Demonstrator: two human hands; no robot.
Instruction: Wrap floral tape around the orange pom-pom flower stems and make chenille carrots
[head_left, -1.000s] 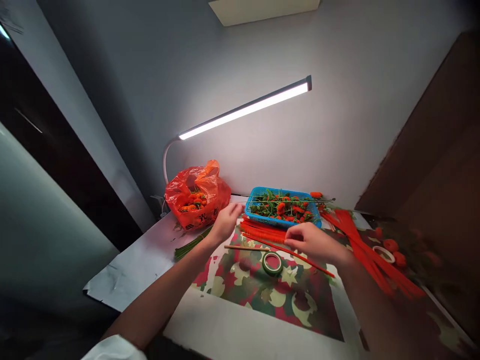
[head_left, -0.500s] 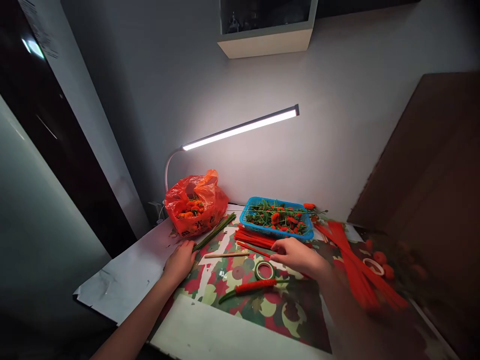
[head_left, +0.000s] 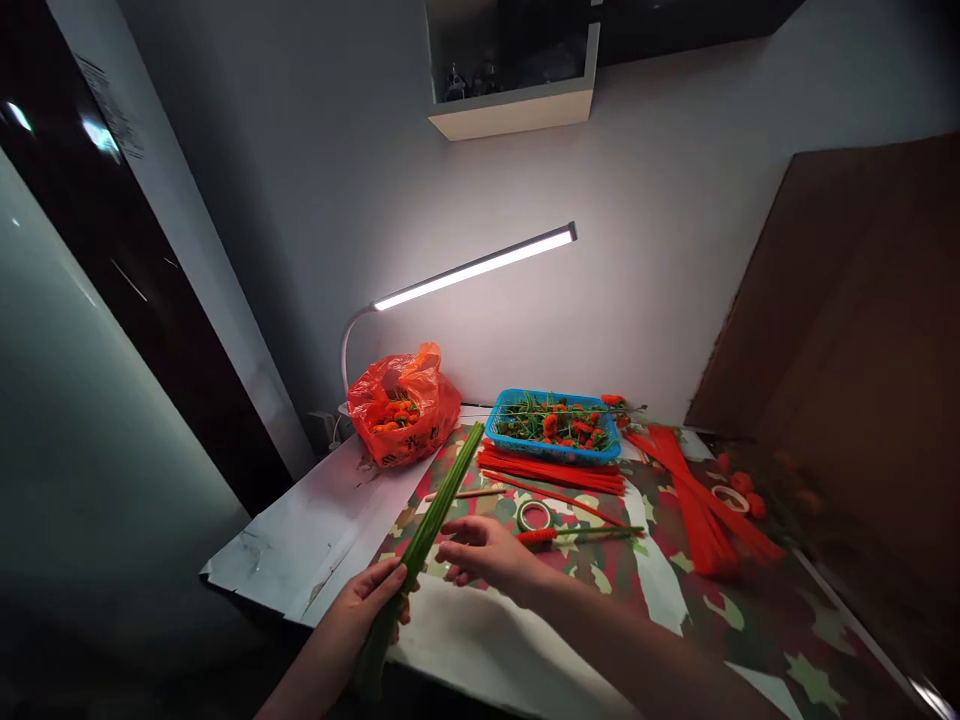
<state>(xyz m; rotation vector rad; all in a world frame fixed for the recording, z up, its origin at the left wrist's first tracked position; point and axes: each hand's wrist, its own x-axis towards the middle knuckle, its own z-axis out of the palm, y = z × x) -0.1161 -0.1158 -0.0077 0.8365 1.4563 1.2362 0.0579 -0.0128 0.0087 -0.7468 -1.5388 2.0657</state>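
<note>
Stems (head_left: 441, 502) before gap between bag (head_left: 435, 415) and basket (head_left: 555, 453)

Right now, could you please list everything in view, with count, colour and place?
Cabinet: one, pale-edged, upper wall
Lamp: one, white, lit, above table
Bag: one, red-orange, table's back left
Basket: one, blue, table's back
Plant pieces: many, red and green, in basket
Red strips: many, red, before basket and at right
Stick: one, tan, beside stems
Tape roll: one, green-white, on sheet
Ring: one, white, right
Wrapped stem: one, red-green, beyond right hand
Sheet: patterned, on table
Table: one, whitish, below
Panel: one, brown, right
Green stems: one bundle, green, in left hand
Left hand: one, gripping stems
Right hand: one, beside stems
</note>
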